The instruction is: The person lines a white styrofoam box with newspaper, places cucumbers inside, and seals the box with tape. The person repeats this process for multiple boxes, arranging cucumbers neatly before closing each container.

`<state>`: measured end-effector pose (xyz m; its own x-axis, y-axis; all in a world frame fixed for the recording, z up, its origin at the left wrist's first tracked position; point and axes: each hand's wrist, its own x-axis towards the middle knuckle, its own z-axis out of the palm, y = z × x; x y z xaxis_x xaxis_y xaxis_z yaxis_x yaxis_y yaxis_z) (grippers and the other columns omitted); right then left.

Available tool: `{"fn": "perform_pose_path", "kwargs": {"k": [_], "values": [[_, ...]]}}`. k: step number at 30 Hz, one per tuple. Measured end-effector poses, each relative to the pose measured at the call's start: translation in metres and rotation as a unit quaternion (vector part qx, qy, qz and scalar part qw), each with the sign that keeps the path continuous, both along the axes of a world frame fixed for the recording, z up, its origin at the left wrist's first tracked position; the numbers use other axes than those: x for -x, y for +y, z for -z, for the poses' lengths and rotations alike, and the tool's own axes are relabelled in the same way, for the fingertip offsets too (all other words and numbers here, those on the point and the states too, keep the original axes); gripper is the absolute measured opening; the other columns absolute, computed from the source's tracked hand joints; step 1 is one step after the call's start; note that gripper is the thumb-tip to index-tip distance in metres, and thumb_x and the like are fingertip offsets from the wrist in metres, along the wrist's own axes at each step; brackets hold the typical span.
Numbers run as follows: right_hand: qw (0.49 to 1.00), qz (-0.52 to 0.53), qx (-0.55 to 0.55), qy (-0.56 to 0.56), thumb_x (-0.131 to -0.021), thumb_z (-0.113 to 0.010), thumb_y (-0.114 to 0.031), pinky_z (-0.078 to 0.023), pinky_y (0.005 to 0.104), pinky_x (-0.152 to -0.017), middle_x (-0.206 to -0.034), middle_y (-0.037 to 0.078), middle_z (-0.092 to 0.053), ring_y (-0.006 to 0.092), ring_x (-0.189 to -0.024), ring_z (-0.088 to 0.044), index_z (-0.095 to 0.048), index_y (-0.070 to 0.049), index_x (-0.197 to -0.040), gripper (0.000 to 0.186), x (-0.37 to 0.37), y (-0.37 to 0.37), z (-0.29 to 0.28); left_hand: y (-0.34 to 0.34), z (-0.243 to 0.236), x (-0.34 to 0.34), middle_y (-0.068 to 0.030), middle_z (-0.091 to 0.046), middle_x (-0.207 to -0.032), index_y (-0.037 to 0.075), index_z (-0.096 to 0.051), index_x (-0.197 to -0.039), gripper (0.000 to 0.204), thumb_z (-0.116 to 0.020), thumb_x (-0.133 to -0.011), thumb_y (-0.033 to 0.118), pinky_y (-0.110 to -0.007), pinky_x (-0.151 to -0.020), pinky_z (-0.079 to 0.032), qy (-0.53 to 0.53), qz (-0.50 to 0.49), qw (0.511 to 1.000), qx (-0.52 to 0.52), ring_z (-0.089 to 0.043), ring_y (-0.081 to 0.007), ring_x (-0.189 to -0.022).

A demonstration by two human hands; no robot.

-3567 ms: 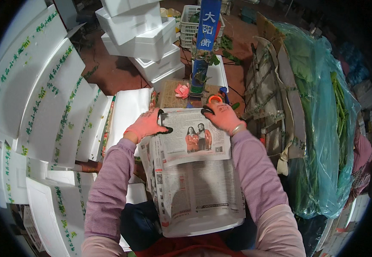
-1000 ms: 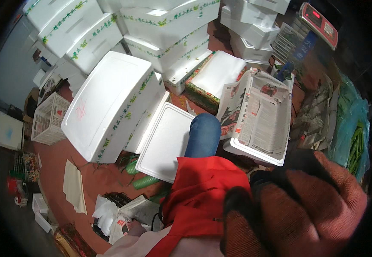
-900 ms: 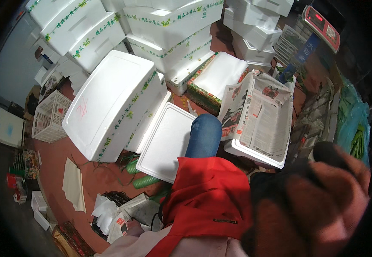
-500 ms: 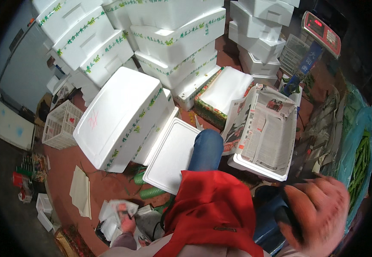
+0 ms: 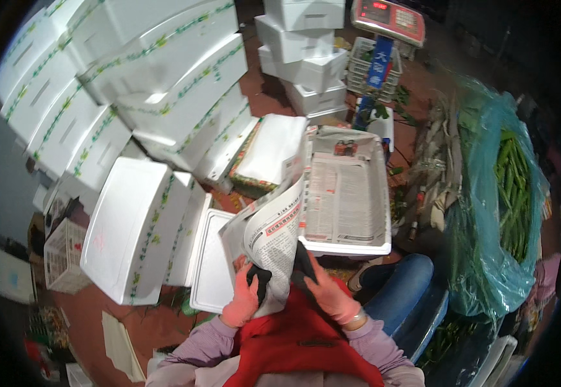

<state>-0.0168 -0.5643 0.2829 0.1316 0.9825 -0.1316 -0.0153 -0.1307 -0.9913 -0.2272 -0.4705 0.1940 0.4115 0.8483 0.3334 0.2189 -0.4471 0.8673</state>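
Both my hands wear orange-pink gloves with black on the fingers. My left hand (image 5: 243, 297) is closed on the left side of a curled newspaper sheet (image 5: 273, 242), above my red apron (image 5: 300, 335). At the sheet's right edge, my right hand (image 5: 329, 293) grips it with the fingers pointing away from me. Just beyond, to the right, stands a white foam box (image 5: 348, 249) whose inside is lined with newspaper (image 5: 345, 193). The raised sheet overlaps the box's left side, so part of that rim is hidden.
Stacked white foam boxes (image 5: 183, 97) rise at the left and back. A foam lid (image 5: 208, 264) lies left of my hands. Far right, a blue plastic bag (image 5: 480, 258) holds long green vegetables (image 5: 511, 193). A red scale (image 5: 390, 19) and a crate (image 5: 361, 68) stand behind.
The view has swung right. My left hand has left the pile at lower left, and my right hand has come in from the right. Both now hold the newspaper sheet in front of me.
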Motion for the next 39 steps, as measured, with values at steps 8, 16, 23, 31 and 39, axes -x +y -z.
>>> {"fn": "perform_pose_path", "kwargs": {"k": [8,16,23,31,39], "values": [[0.960,0.108,-0.048,0.253,-0.104,-0.051,-0.006,-0.040,0.0292,-0.109,-0.138,0.010,-0.055,0.0175,-0.125,-0.052,-0.039,0.002,-0.149,0.048,0.015,0.020,0.017,-0.012,-0.035,-0.039,-0.0236,-0.054,-0.132,-0.006,-0.046,-0.138,0.043,-0.056,-0.096,-0.001,-0.040,-0.104,-0.043,0.149,0.010,0.941,-0.305,-0.055,-0.0366,-0.118],[0.954,0.169,-0.056,0.241,-0.106,-0.052,-0.020,-0.045,0.0268,-0.095,-0.120,0.006,-0.063,0.0132,-0.109,-0.057,-0.053,0.002,-0.137,0.038,0.019,0.039,0.033,-0.010,-0.102,-0.049,-0.0196,-0.059,-0.131,0.001,-0.043,-0.145,0.079,-0.080,-0.077,0.013,-0.055,-0.112,-0.027,0.065,0.135,0.986,0.074,-0.052,-0.0370,-0.127],[0.968,0.161,-0.092,-0.170,-0.100,-0.055,-0.008,-0.049,0.0367,-0.091,-0.116,0.022,-0.065,0.0336,-0.101,-0.064,-0.058,0.007,-0.130,0.033,0.025,0.039,0.042,0.034,-0.111,-0.041,-0.0133,-0.072,-0.108,-0.004,-0.062,-0.126,0.037,-0.068,-0.091,0.007,-0.030,-0.085,-0.052,-0.047,0.024,0.933,0.355,-0.067,-0.0176,-0.095],[0.956,0.165,-0.104,-0.219,-0.102,-0.051,-0.011,-0.047,0.0423,-0.071,-0.089,0.023,-0.064,0.0376,-0.078,-0.060,-0.064,0.005,-0.110,0.022,0.013,0.032,0.017,0.032,-0.133,-0.055,-0.0086,-0.073,-0.104,-0.005,-0.064,-0.120,0.036,-0.072,-0.086,0.004,-0.028,-0.083,-0.052,-0.127,0.049,0.947,0.291,-0.066,-0.0127,-0.092],[0.955,0.282,-0.040,-0.076,-0.104,-0.047,-0.014,-0.042,0.0428,-0.066,-0.079,0.025,-0.059,0.0359,-0.069,-0.050,-0.060,0.008,-0.096,0.027,-0.002,0.035,0.013,0.044,-0.137,-0.036,-0.0150,-0.069,-0.115,-0.010,-0.058,-0.126,0.044,-0.072,-0.088,0.007,-0.032,-0.090,-0.052,-0.064,-0.106,0.976,0.178,-0.065,-0.0185,-0.101]]}}
